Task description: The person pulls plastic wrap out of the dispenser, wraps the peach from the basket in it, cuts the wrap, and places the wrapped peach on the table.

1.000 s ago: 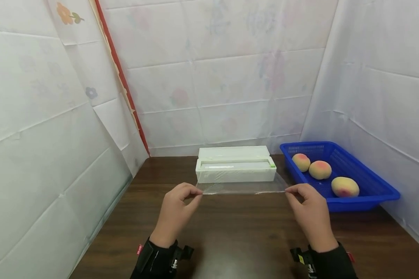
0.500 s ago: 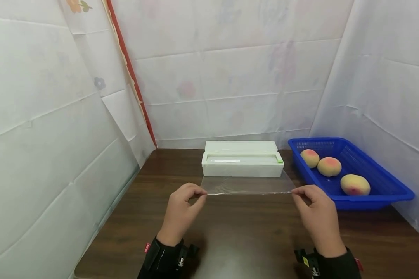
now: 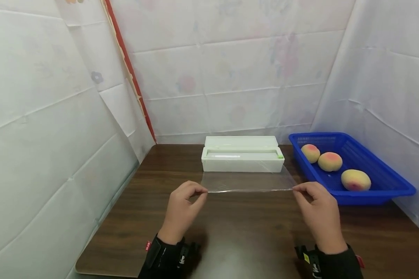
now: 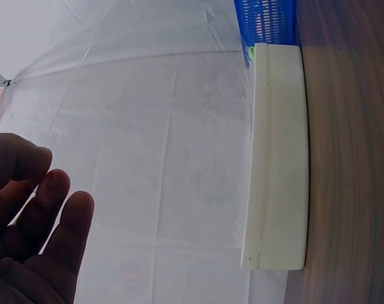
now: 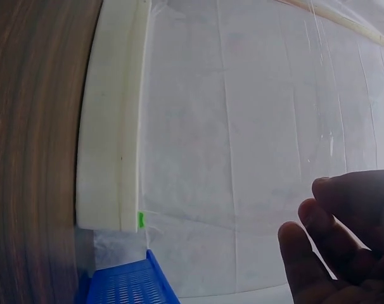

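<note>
Film [image 3: 248,182] drawn farther from box [image 3: 242,166]; longer stretch showing

The brown table [image 3: 244,236] (wood-grained) bears an open white box [image 3: 242,165] and a blue basket [image 3: 373,198].

Clear film [image 3: 249,182]: thin, runs from the white box [image 3: 241,166] to the near side, near edge stretched almost straight. Left hand [image 3: 182,205] pinches near-left corner, right hand [image 3: 317,207] near-right. Box: long, low, lying left-right, far part of table [image 3: 125,232]; lid [image 3: 241,141] open to far side, green piece [image 3: 280,157] on right end.
</note>
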Available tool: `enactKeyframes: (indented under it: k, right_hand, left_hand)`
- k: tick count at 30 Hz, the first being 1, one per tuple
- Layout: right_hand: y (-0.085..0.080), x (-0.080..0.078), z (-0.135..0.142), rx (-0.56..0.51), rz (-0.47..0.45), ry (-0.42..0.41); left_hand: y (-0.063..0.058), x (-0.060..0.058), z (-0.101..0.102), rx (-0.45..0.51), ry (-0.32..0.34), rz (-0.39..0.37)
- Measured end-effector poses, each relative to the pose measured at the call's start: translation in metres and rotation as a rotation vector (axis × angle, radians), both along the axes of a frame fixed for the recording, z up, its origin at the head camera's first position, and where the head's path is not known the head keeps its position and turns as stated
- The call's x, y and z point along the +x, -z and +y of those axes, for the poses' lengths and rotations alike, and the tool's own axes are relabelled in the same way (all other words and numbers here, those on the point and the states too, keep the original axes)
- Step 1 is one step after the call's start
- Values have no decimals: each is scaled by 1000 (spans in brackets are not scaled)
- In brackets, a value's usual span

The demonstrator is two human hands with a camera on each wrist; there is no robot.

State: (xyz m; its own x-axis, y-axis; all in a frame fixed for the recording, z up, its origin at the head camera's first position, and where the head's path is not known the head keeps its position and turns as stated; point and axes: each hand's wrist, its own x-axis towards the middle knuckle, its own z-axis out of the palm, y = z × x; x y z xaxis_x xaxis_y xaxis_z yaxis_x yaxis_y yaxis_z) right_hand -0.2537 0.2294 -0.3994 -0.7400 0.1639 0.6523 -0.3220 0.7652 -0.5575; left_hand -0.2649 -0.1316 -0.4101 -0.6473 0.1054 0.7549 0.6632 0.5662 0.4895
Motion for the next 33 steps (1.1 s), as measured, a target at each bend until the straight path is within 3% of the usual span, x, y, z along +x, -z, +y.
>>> enactKeyframes:
  k: [7,11,14,20,27,33]
  right_hand:
    - [-8,-4,-7,-53,77,-3]
    - [-22,-12,-9,-57,119,-7]
    - [-43,-24,-8,-30,168,-21]
    - [-85,-51,-5,55,220,-101]
    - [-120,-75,0,162,109,-155]
    - [-147,-90,3,242,27,-171]
  left_hand:
    - [-5,1,1,47,-6,30]
    - [-14,-4,1,61,-4,56]
    - [-31,-13,-1,35,-9,93]
    - [-78,-42,-10,-70,-43,135]
    - [-118,-77,-16,-122,-35,71]
    - [-146,-98,-19,-170,-16,13]
